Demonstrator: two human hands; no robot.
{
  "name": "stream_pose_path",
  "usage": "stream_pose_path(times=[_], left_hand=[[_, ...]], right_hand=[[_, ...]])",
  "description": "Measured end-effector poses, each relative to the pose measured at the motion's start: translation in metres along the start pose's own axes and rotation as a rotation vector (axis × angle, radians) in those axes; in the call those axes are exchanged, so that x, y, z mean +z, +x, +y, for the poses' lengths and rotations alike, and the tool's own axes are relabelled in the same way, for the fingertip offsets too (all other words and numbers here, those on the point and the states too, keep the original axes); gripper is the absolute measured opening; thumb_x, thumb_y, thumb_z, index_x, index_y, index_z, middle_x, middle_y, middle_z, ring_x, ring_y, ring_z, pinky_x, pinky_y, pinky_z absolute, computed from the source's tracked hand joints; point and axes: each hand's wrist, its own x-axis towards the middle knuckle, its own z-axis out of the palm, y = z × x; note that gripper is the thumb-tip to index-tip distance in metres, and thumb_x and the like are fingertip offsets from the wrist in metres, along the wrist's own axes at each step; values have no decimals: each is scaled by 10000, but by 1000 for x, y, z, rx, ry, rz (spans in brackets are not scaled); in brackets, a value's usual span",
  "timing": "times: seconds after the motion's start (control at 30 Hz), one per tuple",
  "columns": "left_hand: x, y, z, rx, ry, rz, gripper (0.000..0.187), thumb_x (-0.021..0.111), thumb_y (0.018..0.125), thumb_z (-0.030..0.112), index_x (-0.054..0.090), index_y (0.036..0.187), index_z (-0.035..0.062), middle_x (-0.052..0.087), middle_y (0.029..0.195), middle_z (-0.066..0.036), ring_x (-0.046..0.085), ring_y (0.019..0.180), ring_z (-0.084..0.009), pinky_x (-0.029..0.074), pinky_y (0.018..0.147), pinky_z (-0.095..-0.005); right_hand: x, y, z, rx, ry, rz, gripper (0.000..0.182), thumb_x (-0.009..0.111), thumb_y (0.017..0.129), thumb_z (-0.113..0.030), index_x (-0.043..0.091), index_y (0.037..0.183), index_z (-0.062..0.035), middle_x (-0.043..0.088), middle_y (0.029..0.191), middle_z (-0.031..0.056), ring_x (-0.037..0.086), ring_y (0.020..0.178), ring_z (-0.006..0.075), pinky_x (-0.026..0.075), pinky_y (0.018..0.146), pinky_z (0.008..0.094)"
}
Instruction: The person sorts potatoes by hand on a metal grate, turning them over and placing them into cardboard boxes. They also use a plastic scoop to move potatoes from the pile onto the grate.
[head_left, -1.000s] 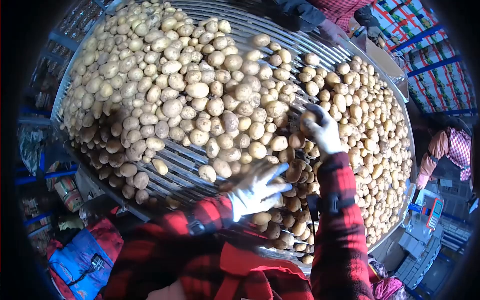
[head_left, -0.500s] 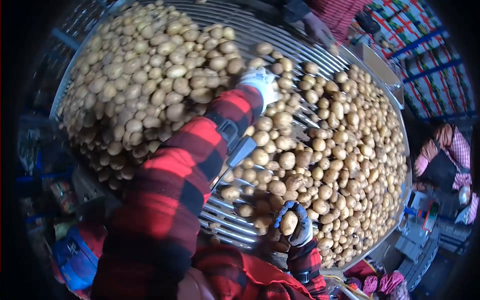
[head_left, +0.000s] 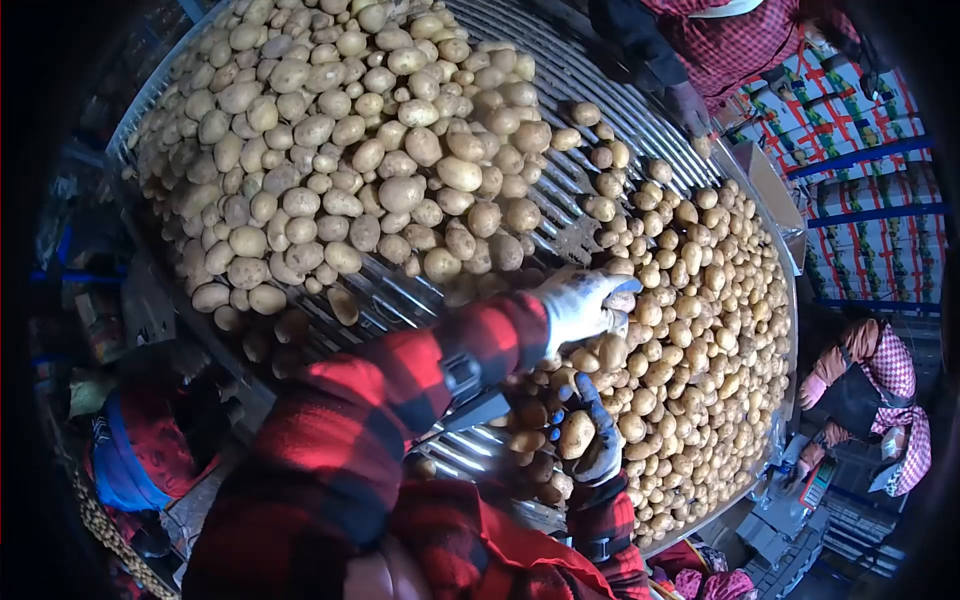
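Note:
My left hand (head_left: 585,305), in a white glove with blue on the fingers, reaches across the slatted metal table. Its fingers curl round a potato (head_left: 622,299) that is partly hidden by the glove. Nearer to my body, my right hand (head_left: 600,440), in a blue and white glove, grips a larger potato (head_left: 576,435) between thumb and fingers. Loose potatoes lie under and beside both hands. A dark wrist device (head_left: 462,378) sits over my red and black checked left sleeve.
A big heap of potatoes (head_left: 330,150) covers the far left of the slatted table (head_left: 590,85); another heap (head_left: 700,340) fills its right side. One co-worker's hand (head_left: 690,110) is at the far edge. Other people stand left and right. Printed cartons (head_left: 870,200) are stacked at right.
My left hand has come back from the far heap towards my right hand, and its fingers are now curled. My right hand still holds its potato. The view has shifted.

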Motion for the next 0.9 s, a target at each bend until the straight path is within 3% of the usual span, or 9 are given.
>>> stream_pose_path(times=[0.07,0.17,0.23,0.3,0.33,0.47,0.6,0.73,0.9], left_hand=[[1,-20,25,62,-267,194,475,761,970,210,638,1415,101,774,1186,-190,755,1093,-296,591,934,-419],[28,-66,46,122,-278,59,520,773,953,304,641,1427,140,700,1305,-139,691,1161,-321,532,1035,-479],[28,-99,53,353,146,100,538,782,939,367,653,1421,166,608,1430,-129,613,1275,-349,450,1142,-538],[-9,-120,27,177,176,245,549,761,940,426,656,1400,145,559,1460,-128,556,1330,-362,410,1164,-524],[-27,-130,6,71,100,382,542,737,957,427,644,1395,121,587,1414,-132,578,1298,-346,442,1133,-495],[-187,-130,-74,-143,773,572,548,714,969,374,599,1437,112,564,1482,-205,484,1401,-453,425,1161,-523],[-172,-101,-96,-241,1028,571,581,790,892,434,629,1328,86,579,1372,-165,529,1293,-397,458,1107,-520],[-156,-117,-100,-159,559,644,561,844,885,300,618,1344,71,534,1452,-174,566,1309,-403,505,1079,-506],[-168,-78,-69,-258,696,309,661,723,974,351,481,1570,197,423,1608,-220,572,1328,-444,512,1080,-515]], right_hand=[[-1,-4,-4,-16,193,-198,623,526,1095,-332,366,1667,-142,559,1545,172,672,1188,327,645,814,420],[-33,-8,-6,-47,234,-247,680,515,1084,-354,300,1670,-82,403,1674,200,535,1433,396,587,1006,518],[-30,-3,1,-142,168,-275,669,586,1059,-325,338,1649,-131,464,1599,184,552,1346,370,583,944,504],[-23,5,5,-69,422,-465,685,645,1032,-291,348,1644,-208,494,1546,186,566,1296,386,589,874,493],[-17,-2,6,-93,267,-377,622,630,1052,-330,404,1619,-206,548,1491,167,602,1151,317,572,742,361],[-30,-12,9,-46,250,-388,661,671,1030,-339,403,1612,-179,561,1467,185,639,1125,316,576,716,362],[-13,5,14,15,261,-379,662,670,1032,-338,397,1603,-143,559,1442,184,640,1135,325,585,727,377],[13,3,10,65,136,-371,709,735,967,-311,419,1568,-105,606,1356,231,682,1082,368,629,746,443],[5,4,9,81,39,-273,749,745,928,-298,425,1553,-38,638,1320,232,697,1070,382,650,780,436]])
